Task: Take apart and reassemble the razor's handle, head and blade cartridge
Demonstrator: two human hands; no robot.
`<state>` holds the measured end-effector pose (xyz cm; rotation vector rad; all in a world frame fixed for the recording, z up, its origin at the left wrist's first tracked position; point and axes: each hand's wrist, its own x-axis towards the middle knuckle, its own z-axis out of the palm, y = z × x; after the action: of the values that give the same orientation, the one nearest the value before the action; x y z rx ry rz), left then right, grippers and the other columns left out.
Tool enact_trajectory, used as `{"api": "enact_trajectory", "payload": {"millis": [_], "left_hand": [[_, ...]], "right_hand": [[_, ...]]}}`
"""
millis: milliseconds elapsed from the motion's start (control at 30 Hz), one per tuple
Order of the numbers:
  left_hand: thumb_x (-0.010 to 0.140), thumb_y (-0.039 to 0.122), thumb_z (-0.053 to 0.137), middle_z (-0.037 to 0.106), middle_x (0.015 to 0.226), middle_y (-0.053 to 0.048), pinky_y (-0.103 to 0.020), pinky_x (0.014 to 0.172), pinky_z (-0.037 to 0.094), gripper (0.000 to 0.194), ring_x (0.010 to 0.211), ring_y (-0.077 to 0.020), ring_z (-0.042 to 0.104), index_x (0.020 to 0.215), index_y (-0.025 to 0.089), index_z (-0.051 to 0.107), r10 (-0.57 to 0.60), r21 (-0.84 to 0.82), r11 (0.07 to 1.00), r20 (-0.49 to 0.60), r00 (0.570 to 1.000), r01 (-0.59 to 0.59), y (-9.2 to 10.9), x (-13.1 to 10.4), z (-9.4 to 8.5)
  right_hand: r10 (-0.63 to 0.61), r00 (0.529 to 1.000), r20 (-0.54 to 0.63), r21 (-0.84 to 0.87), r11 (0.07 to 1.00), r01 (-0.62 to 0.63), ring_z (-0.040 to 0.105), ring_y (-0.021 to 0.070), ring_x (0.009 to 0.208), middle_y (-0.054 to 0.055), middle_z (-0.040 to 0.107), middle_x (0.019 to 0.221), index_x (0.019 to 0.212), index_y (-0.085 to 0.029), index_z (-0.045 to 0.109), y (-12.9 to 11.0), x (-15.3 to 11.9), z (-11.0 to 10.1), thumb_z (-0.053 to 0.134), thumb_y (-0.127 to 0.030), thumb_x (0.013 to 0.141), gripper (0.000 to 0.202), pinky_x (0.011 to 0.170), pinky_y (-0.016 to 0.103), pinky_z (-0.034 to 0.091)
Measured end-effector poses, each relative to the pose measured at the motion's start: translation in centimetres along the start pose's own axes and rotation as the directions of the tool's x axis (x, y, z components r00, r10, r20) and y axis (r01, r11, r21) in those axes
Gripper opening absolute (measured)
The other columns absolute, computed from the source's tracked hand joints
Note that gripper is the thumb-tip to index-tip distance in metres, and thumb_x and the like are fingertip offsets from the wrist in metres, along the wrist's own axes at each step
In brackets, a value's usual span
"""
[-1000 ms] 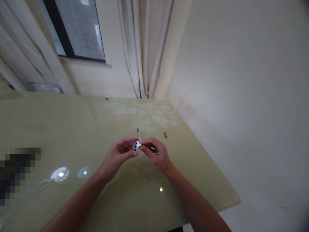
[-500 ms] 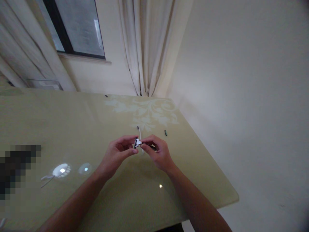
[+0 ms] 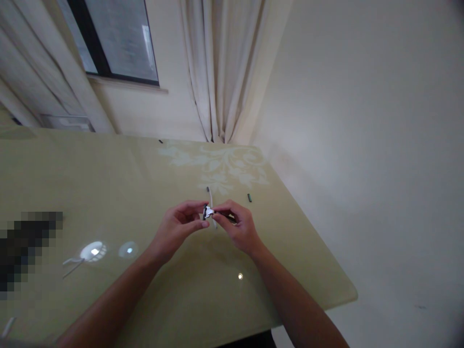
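Above the table, both hands share a razor point(image 3: 209, 211) with a silvery neck and a dark handle. My left hand point(image 3: 177, 229) pinches the dark bar of its head between thumb and fingertips. The handle lies in my right hand point(image 3: 237, 227), with thumb and forefinger closed near the neck and the other fingers curled around it. Beneath and just behind the razor, a thin white stick with a dark tip point(image 3: 211, 195), resembling a toothbrush, is partly hidden by the hands. A small dark bar point(image 3: 249, 197) lies to the right of it.
The glossy pale table point(image 3: 108, 183) ends at a rounded right corner beside the wall. Another small dark piece point(image 3: 160, 141) rests by its far edge. At left are a pixelated dark area point(image 3: 29, 246) and white cords point(image 3: 73, 266). Curtains point(image 3: 224, 72) hang behind.
Both hands keep the same grip on the razor, with barely any movement. The view has shifted slightly.
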<state>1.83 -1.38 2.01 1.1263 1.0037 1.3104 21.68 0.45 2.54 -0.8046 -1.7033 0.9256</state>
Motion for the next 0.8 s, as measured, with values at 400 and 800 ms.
{"api": "enact_trajectory", "payload": {"millis": [400,800], "left_hand": [[0.059,0.029,0.097,0.071,0.072,0.000,-0.025,0.060,0.045,0.049,0.065,-0.0132,0.056,0.107,0.022,0.086,-0.018,0.090,0.996,-0.023,1.000,0.020,-0.3,0.0,-0.1],[0.063,0.029,0.097,0.068,0.076,0.000,-0.023,0.062,0.047,0.046,0.068,-0.0128,0.057,0.106,0.022,0.083,-0.014,0.094,0.996,0.068,0.998,0.008,-0.2,0.1,-1.1]], "right_hand": [[-0.007,1.000,0.030,0.033,0.999,0.006,0.068,0.0188,0.080,0.005,0.076,0.088,0.095,-0.022,0.081,0.3,0.2,-0.2,0.078,-0.040,0.093,0.019,0.075,0.032,0.053],[-0.026,0.999,0.044,0.039,0.999,0.024,0.068,0.0166,0.079,0.004,0.077,0.088,0.098,-0.022,0.083,0.6,0.3,-0.2,0.081,-0.033,0.091,0.013,0.073,0.028,0.052]]}}
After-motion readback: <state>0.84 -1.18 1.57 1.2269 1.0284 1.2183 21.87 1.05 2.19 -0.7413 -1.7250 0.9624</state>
